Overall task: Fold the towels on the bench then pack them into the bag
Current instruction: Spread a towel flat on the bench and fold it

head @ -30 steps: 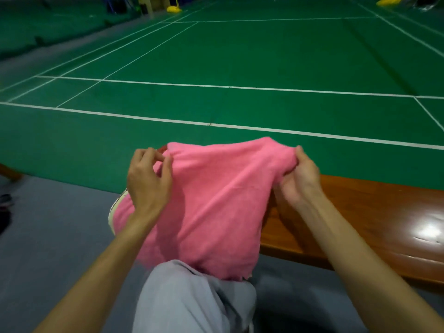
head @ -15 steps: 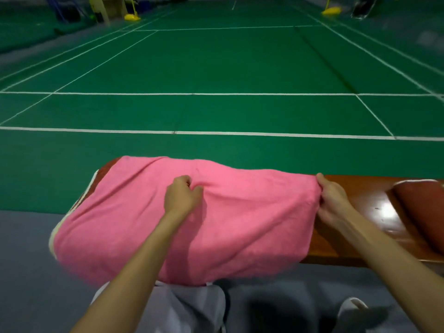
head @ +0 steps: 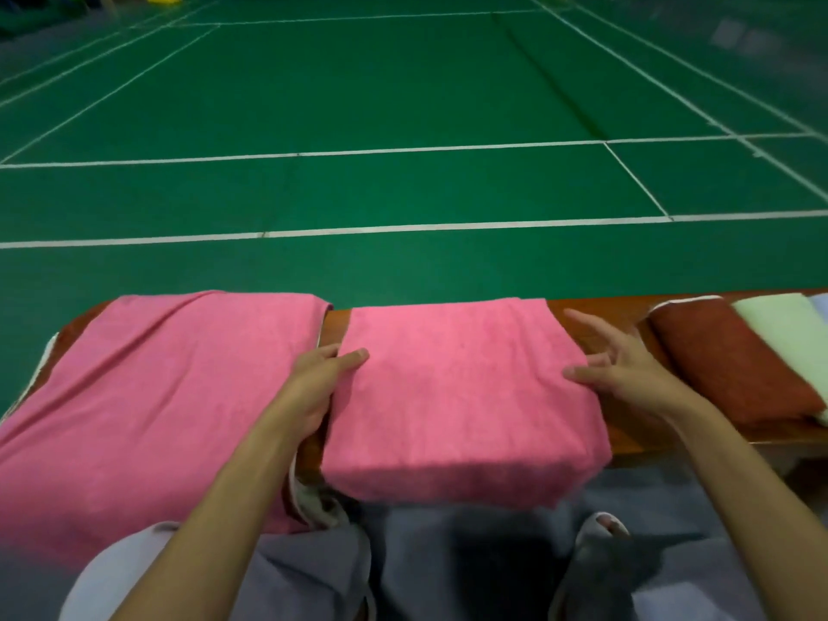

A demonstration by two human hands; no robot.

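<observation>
Grey trouser knees (head: 309,571) and a slipper (head: 598,537) fill the near edge. Above them a folded pink towel (head: 461,396) lies across the wooden desk (head: 618,309), its near edge hanging over the front. The left hand (head: 320,380) lies relaxed at the towel's left edge, thumb on top. The right hand (head: 627,374), fingers spread, touches the right edge with its fingertips. A larger pink towel (head: 157,396) lies just left. A dark red towel (head: 726,356) and a pale green towel (head: 784,333) lie to the right. Behind is a green court floor (head: 403,105).
</observation>
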